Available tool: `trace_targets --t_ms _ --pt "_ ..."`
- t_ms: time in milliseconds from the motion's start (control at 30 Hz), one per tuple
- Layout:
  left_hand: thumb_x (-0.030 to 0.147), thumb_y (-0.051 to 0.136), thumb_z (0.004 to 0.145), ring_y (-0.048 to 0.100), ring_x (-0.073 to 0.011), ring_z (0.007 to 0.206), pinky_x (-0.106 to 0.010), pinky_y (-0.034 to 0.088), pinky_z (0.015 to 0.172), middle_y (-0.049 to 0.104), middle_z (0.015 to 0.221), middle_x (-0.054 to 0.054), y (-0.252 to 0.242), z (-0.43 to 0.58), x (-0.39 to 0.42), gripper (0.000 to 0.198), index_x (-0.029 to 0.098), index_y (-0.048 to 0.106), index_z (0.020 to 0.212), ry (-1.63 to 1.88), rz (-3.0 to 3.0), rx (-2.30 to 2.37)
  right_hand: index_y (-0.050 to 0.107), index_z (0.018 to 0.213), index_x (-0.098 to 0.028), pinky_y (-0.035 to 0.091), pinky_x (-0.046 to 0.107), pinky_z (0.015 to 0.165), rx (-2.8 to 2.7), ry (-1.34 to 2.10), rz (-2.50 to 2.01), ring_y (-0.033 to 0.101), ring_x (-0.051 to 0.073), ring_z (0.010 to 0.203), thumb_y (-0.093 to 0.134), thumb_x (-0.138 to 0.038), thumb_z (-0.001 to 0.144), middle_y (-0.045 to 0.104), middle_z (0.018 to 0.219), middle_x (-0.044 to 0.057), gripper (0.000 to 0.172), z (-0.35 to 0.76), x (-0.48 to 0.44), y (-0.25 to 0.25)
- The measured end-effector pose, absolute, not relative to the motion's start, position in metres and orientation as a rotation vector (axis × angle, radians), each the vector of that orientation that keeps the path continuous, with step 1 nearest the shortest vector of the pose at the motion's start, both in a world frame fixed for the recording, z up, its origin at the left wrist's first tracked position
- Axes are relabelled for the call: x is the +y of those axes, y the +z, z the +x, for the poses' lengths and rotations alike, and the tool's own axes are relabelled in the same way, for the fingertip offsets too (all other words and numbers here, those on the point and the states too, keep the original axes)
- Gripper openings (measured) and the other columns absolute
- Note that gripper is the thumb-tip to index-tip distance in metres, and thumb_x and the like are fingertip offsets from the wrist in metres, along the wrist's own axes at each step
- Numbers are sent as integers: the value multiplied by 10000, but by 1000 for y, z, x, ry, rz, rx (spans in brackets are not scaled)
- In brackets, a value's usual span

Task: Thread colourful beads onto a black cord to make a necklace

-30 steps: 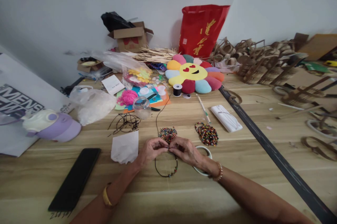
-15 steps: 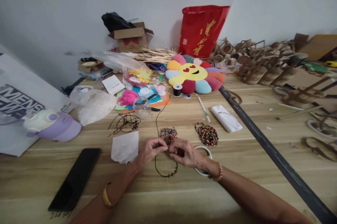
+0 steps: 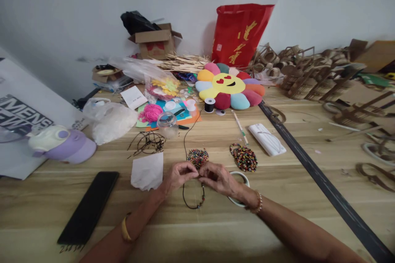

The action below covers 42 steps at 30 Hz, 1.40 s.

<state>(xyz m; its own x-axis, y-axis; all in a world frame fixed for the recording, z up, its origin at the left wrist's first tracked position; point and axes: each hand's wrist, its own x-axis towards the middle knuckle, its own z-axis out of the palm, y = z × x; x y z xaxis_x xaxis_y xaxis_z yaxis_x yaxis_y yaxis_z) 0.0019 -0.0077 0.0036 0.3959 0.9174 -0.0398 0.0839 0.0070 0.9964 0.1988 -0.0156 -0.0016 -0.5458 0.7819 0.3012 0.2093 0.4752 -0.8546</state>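
Observation:
My left hand [image 3: 180, 176] and my right hand [image 3: 217, 177] meet at the fingertips, both closed in a pinch on a thin black cord [image 3: 184, 198]. Below them the cord hangs in a loop, with several small coloured beads [image 3: 201, 203] threaded at its lower right. Whether a loose bead is between the fingertips is too small to tell. Just beyond the fingers lies a pile of multicoloured beads [image 3: 198, 157]. The cord also runs back to a black spool [image 3: 209, 105]. Under my right wrist is a white ring [image 3: 247, 180], partly covered.
Strung beads [image 3: 245, 159] lie to the right, near a white box-shaped item [image 3: 267, 139]. On the left are a crumpled paper [image 3: 147, 171], tangled black cords [image 3: 148, 143], a phone [image 3: 89, 209] and a glass jar [image 3: 167, 124]. A flower cushion [image 3: 228, 84] sits behind.
My right fingers have closed in more tightly beside the left fingertips. The right side of the beaded loop has drawn slightly inward. The whole view has shifted a little.

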Motion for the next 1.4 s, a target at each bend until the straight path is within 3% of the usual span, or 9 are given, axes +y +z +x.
trace_targets --t_ms 533,900,1200,1400 --pt "281 676 717 578 -155 676 -243 446 651 649 693 -42 0 0 -8 158 126 665 687 849 1519 1088 603 829 -169 446 260 676 -2045 950 -794 548 155 738 501 -280 931 592 803 54 183 200 -11 -4" --pt "152 616 776 607 -161 692 -254 474 651 669 725 -49 2 -14 2 84 146 696 749 896 1987 1341 598 839 -166 427 237 622 -2024 964 -859 551 145 700 565 -259 892 606 788 45 111 198 -11 -9" --pt "110 620 797 571 -200 818 -313 462 750 639 791 -53 -2 -9 -3 108 173 706 813 658 2387 1408 598 808 -164 437 257 634 -2053 964 -888 553 155 700 528 -284 910 607 775 53 172 197 -12 0" --pt "92 591 801 576 -192 798 -317 459 762 654 778 -54 -2 -7 -2 124 164 689 774 804 2323 1334 577 777 -170 431 256 647 -2056 930 -841 543 149 700 481 -291 939 589 756 46 224 197 -11 0"
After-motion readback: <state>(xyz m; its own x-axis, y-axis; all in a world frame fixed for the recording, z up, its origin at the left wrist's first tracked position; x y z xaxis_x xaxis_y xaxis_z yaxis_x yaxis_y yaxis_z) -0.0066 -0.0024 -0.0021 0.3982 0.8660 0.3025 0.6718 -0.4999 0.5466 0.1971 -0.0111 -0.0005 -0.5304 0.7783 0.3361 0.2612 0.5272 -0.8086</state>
